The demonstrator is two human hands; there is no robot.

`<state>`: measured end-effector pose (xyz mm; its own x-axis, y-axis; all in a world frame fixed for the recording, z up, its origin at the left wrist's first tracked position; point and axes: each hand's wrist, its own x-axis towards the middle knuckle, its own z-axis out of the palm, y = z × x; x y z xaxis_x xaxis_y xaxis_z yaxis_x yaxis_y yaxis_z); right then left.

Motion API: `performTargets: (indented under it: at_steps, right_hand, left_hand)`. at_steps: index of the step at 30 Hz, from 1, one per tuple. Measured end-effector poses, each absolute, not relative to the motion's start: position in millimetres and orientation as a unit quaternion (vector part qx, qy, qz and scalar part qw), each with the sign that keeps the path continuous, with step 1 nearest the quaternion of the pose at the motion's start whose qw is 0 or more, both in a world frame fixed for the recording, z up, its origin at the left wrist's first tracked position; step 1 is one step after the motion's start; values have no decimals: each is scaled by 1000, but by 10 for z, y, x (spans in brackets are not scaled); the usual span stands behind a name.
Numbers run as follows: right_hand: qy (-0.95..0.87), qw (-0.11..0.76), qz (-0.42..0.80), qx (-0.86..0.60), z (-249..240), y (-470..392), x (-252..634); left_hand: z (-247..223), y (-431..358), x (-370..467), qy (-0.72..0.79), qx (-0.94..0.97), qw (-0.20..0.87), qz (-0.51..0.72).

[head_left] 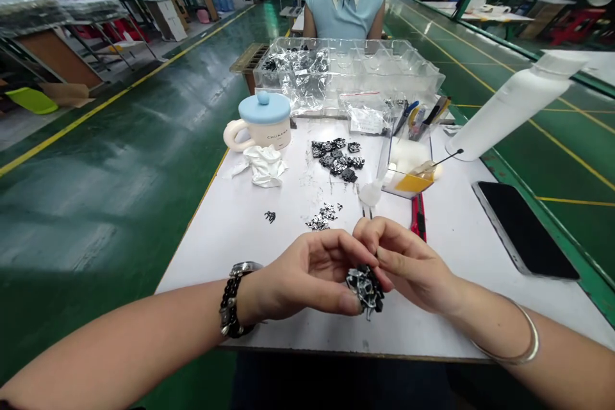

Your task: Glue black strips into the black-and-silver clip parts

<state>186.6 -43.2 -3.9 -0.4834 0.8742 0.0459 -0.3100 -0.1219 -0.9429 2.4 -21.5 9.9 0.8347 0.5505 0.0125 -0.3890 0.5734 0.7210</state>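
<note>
Low over the front of the white table, my left hand (307,275) is closed around a small black-and-silver part (366,288), thumb below and fingers behind it. My right hand (408,262) touches the left fingertips, its thumb and forefinger pinched beside that part; whatever sits in the pinch is hidden. Just beyond the hands lies a scatter of tiny silver-and-black pieces (323,218). Farther back is a pile of similar black-and-silver parts (339,159). Several small black bits (270,216) rest to the left.
A lidded mug (266,131) and crumpled tissue (265,165) stand at left. To the right are a clear pen holder (408,166), red cutter (418,218), white bottle (514,106) and phone (526,227). Clear plastic trays (384,67) line the back; a person (344,3) sits beyond.
</note>
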Motion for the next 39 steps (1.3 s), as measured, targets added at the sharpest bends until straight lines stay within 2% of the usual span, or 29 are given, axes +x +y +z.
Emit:
performTargets:
  at_steps: [7, 15, 17, 20, 22, 24, 26, 33, 39]
  right_hand:
    - [-515, 412, 708, -253, -89, -417, 1946]
    - [-546, 352, 690, -319, 96, -369, 2041]
    - [-597, 342, 632, -357, 136, -351, 2094]
    - [-727, 338, 438, -408, 204, -349, 2171]
    - [-764, 378, 313, -419, 248, -386, 2193]
    - [-753, 441, 238, -426, 282, -451, 2182]
    - [-753, 469, 217, -408, 300, -520, 2142]
    - [-795, 461, 235, -316, 276, -578, 2008]
    - [-836, 423, 208, -280, 279, -568, 2055]
  left_hand:
    - [95, -208, 17, 142, 373, 879, 259]
    - [77, -222, 5, 160, 455, 833, 271]
    - [74, -223, 7, 161, 448, 835, 276]
    - [75, -225, 3, 177, 440, 835, 281]
    - [78, -234, 1, 200, 432, 836, 272]
    - [76, -249, 6, 218, 412, 847, 256]
    - [65, -268, 18, 222, 386, 863, 240]
    - [24, -298, 34, 207, 339, 892, 216]
    - [50, -291, 31, 246, 302, 904, 179]
